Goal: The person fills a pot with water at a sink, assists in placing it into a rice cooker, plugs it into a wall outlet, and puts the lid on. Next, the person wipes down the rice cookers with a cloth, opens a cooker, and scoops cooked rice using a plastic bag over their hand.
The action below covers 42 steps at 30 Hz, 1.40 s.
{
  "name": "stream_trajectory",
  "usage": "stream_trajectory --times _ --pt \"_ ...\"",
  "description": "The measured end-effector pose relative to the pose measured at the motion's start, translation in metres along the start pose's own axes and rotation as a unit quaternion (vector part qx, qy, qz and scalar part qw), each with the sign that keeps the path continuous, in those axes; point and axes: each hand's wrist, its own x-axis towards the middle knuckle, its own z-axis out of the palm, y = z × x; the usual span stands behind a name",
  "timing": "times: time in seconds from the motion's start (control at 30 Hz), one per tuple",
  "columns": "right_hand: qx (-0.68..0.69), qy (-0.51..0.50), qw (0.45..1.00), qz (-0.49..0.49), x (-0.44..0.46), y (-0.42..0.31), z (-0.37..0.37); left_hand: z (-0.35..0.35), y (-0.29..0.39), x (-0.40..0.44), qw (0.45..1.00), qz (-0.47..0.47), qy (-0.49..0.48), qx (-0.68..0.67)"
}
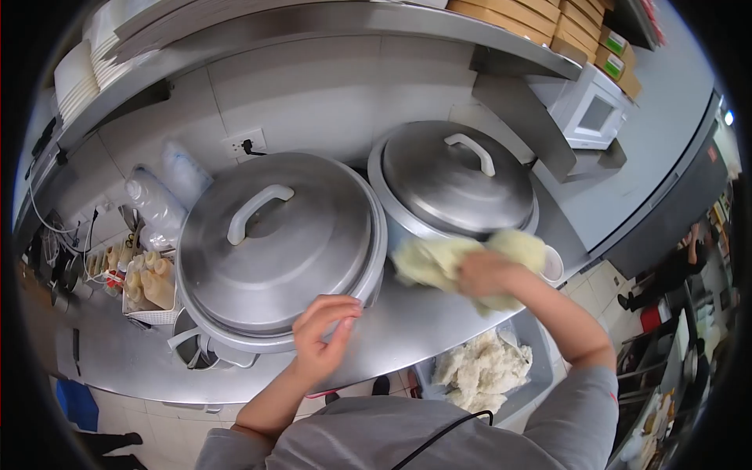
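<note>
My right hand [487, 276] is closed on a pale yellow cloth [431, 262], slightly blurred, at the front of the far pot [403, 215]. That pot wears a domed metal lid [423, 176] with a white handle. My left hand [323, 333] holds nothing; its fingers are loosely bent, with the thumb apart. It is at the front right rim of the nearer large pot [211, 333]; I cannot tell whether it touches. A similar metal lid [305, 235] covers this pot. Both pots stand on a steel counter [407, 317].
A grey bin [544, 364] of white, crumpled material stands below the counter. A white cup [553, 265] is at the counter's right. Leftward are a basket of bottles [153, 294] and a metal container [192, 345]. A steel shelf [313, 22] overhangs the back.
</note>
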Motion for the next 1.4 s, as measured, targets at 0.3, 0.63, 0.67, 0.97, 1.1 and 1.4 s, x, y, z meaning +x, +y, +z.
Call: stream_trajectory --times 0.3,0.63,0.67,0.97,1.1,1.4 --pt "0.386 0.592 0.707 -0.027 -0.095 0.070 0.017 -0.059 0.005 -0.004 0.998 -0.032 0.055 -0.014" --pt "0.176 0.306 0.920 0.170 -0.043 0.007 0.029 -0.173 0.024 -0.046 0.955 -0.107 0.228 0.158" --pt "0.243 0.363 0.885 0.162 -0.052 0.017 0.009 -0.186 0.019 -0.052 0.952 -0.108 0.237 0.164" --pt "0.084 0.484 0.844 -0.216 0.064 -0.186 -0.073 -0.204 -0.039 -0.038 0.923 -0.101 0.179 0.325" --pt "0.048 0.439 0.879 -0.181 0.102 -0.224 -0.087 -0.200 -0.054 -0.037 0.926 -0.119 0.177 0.313" --pt "-0.141 0.123 0.978 -0.096 0.105 -0.271 -0.159 -0.189 -0.066 -0.039 0.902 -0.110 0.199 0.367"
